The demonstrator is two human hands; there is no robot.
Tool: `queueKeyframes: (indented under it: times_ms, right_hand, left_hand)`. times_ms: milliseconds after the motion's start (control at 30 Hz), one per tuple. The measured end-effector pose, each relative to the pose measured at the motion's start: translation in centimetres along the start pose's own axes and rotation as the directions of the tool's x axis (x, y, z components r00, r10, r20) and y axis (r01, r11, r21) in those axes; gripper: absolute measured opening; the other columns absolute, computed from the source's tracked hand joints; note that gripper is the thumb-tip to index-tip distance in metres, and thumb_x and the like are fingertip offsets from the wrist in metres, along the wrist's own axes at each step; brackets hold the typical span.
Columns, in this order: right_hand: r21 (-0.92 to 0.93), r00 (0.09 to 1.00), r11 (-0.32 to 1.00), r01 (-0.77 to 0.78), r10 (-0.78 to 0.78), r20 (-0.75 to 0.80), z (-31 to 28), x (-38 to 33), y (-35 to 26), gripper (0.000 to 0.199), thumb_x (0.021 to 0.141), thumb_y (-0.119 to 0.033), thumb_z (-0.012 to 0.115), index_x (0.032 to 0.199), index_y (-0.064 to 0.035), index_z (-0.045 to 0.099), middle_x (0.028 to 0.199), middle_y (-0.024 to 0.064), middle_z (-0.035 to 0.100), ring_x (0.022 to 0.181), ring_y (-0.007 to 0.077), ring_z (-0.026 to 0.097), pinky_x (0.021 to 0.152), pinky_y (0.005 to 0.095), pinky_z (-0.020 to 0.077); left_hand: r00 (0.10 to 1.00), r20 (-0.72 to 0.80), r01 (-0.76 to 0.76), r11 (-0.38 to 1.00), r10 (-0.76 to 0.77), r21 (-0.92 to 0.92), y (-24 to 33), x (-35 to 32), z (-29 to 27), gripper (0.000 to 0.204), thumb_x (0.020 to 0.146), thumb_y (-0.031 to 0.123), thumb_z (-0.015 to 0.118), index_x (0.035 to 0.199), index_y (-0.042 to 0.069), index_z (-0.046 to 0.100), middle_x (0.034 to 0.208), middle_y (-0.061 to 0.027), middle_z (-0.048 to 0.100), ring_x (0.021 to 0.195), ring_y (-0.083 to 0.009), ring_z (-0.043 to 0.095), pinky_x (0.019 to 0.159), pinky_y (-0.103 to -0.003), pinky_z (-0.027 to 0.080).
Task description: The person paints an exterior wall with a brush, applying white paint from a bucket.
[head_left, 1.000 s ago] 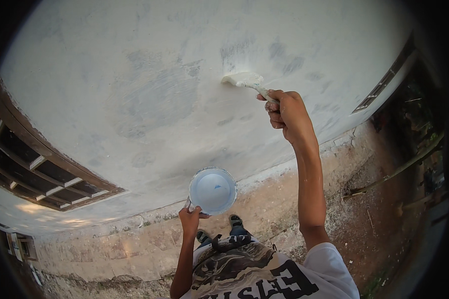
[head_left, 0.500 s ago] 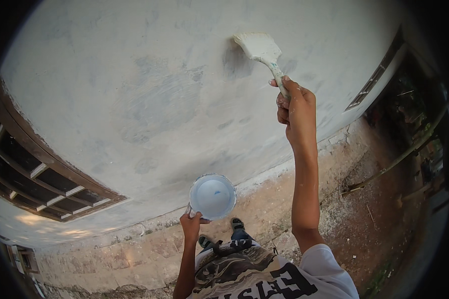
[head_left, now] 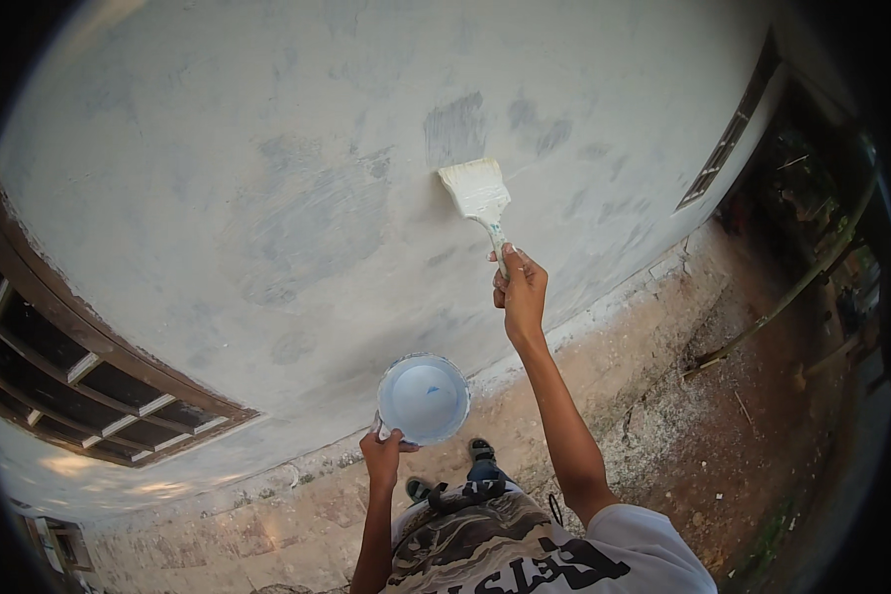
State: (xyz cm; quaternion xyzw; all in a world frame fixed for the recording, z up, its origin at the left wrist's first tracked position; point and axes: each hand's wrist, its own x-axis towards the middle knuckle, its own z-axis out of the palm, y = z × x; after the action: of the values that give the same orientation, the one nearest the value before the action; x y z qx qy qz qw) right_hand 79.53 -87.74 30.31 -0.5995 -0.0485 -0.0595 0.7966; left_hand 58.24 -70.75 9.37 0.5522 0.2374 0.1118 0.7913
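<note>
My right hand [head_left: 521,289] is closed round the handle of a wide, paint-coated paintbrush [head_left: 477,190]. Its pale bristles point up and to the left, at the wall [head_left: 346,109]; whether they press on it I cannot tell. Just above the brush, a darker grey patch [head_left: 455,129] shows streaky marks. Low in front of me, my left hand [head_left: 382,455] grips a round tub [head_left: 424,398] by its near left rim. Pale bluish-white paint coats its inside, with a small blue mark near the middle.
A brown-framed window [head_left: 109,381] with white bars is at the left, and another narrow window [head_left: 728,139] at the far right. Rough ground [head_left: 663,416] runs along the wall's foot. A pole [head_left: 792,292] slants across the right side. My sandalled feet stand below the tub.
My right hand has drawn the paintbrush down and to the left, and a darker streaky patch now shows above it. The tub in my left hand has barely shifted.
</note>
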Motion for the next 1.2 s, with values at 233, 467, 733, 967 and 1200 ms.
queueKeyframes:
  times_ms: [233, 467, 733, 967, 1200]
  right_hand:
    - [0.084, 0.985, 0.985, 0.151, -0.156, 0.066, 2.4, 4.0, -2.4, 0.035, 0.099, -0.033, 0.049, 0.087, -0.0029, 0.061, 0.054, -0.0052, 0.034, 0.042, 0.0032, 0.022, 0.039, 0.0225, 0.0176]
    - [0.051, 0.996, 0.995, 0.08, -0.082, 0.038, 0.4, 0.6, -0.1, 0.034, 0.101, -0.03, 0.045, 0.097, -0.0012, 0.062, 0.057, -0.0046, 0.035, 0.047, 0.0031, 0.028, 0.042, 0.0216, 0.0235]
    - [-0.495, 0.829, 0.727, 0.475, -0.558, -0.024, 3.1, 1.6, -2.5, 0.041, 0.103, -0.023, 0.035, 0.131, 0.006, 0.045, 0.078, 0.0044, 0.043, 0.069, 0.013, 0.039, 0.064, 0.0278, 0.0375]
    - [-0.555, 0.596, 0.438, 0.707, -0.792, 0.134, 7.3, 6.8, 4.8, 0.049, 0.096, 0.0, 0.043, 0.141, 0.0107, 0.028, 0.089, 0.0143, 0.04, 0.075, 0.0229, 0.04, 0.067, 0.0342, 0.0402]
    - [-0.534, 0.637, 0.484, 0.693, -0.758, 0.141, 7.1, 7.1, 9.9, 0.048, 0.093, 0.001, 0.05, 0.137, 0.0131, 0.035, 0.092, 0.0194, 0.046, 0.078, 0.0263, 0.047, 0.067, 0.036, 0.0435]
  left_hand:
    - [1.0, 0.014, 0.012, 0.999, -0.012, 0.034, -0.6, 0.8, 0.6, 0.032, 0.08, 0.0, 0.057, 0.102, -0.022, 0.05, 0.079, -0.0204, 0.062, 0.056, -0.0338, 0.067, 0.052, -0.039, 0.059]
    - [0.999, 0.028, 0.034, 0.999, -0.035, 0.035, -1.6, 0.9, 0.2, 0.03, 0.083, 0.001, 0.058, 0.104, -0.019, 0.051, 0.077, -0.018, 0.065, 0.056, -0.0297, 0.068, 0.052, -0.034, 0.056]
    - [1.0, 0.029, 0.007, 0.999, -0.009, 0.048, -1.2, 0.0, 0.1, 0.026, 0.083, 0.001, 0.058, 0.1, -0.018, 0.053, 0.078, -0.0185, 0.065, 0.056, -0.0301, 0.068, 0.052, -0.034, 0.055]
    - [0.998, 0.018, 0.053, 0.995, -0.055, 0.083, -1.6, -0.6, -0.1, 0.029, 0.082, 0.001, 0.058, 0.105, -0.017, 0.053, 0.08, -0.017, 0.066, 0.056, -0.0299, 0.068, 0.051, -0.032, 0.054]
    - [0.998, -0.035, 0.049, 0.997, -0.047, 0.057, -2.0, -0.8, -1.2, 0.026, 0.082, 0.0, 0.059, 0.097, -0.02, 0.051, 0.076, -0.0193, 0.065, 0.056, -0.0305, 0.068, 0.05, -0.033, 0.054]
